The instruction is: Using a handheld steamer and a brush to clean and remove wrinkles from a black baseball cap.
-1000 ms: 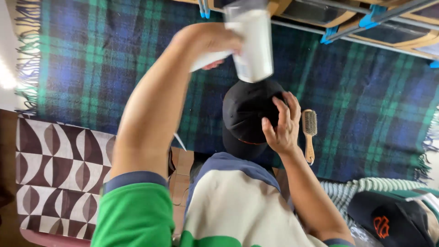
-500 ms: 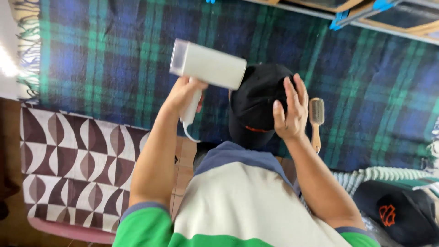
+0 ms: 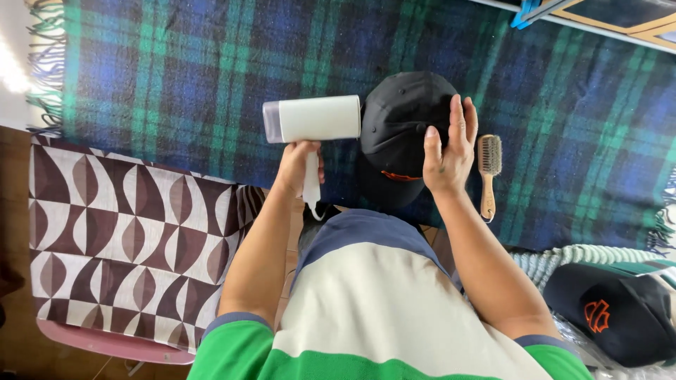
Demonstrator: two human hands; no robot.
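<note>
My left hand (image 3: 298, 166) grips the handle of a white handheld steamer-like appliance (image 3: 312, 119). Its body lies level, with one end right next to a black cap (image 3: 401, 130). The cap rests on a dark blue and green plaid blanket (image 3: 176, 84). My right hand (image 3: 449, 151) lies flat against the cap's right side, fingers spread and pointing away from me. A wooden-handled brush (image 3: 488, 172) lies on the blanket just right of that hand, untouched.
A brown and white patterned cloth (image 3: 120, 232) covers the surface at the left, above a pink edge (image 3: 113, 343). A second black cap with an orange emblem (image 3: 620, 317) sits at the bottom right beside a striped green and white fabric (image 3: 577, 255). Blue-tipped wooden frames (image 3: 563, 8) show beyond the blanket.
My left hand has brought the white appliance down from high above the cap to beside it, turned level. My right hand has stayed on the cap.
</note>
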